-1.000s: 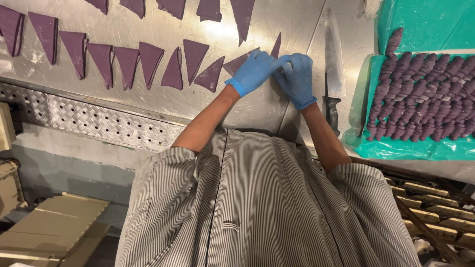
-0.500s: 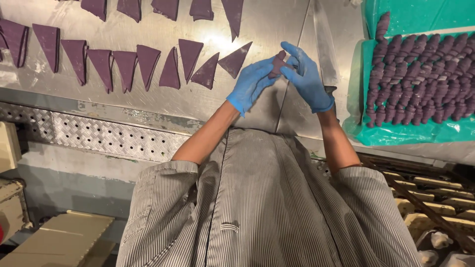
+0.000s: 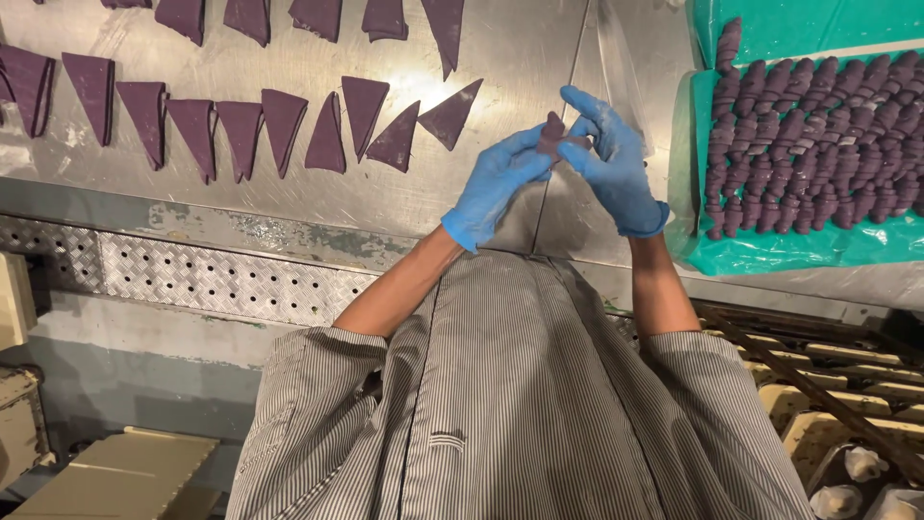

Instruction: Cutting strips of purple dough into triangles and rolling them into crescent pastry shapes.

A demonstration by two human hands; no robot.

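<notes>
Two gloved hands, left hand (image 3: 496, 183) and right hand (image 3: 611, 159), fingers around purple dough piece (image 3: 553, 135)

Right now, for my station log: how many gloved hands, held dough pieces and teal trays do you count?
Gloved hands: 2, the left hand and the right hand
Held dough piece: 1
Teal trays: 2
Total: 5
</notes>
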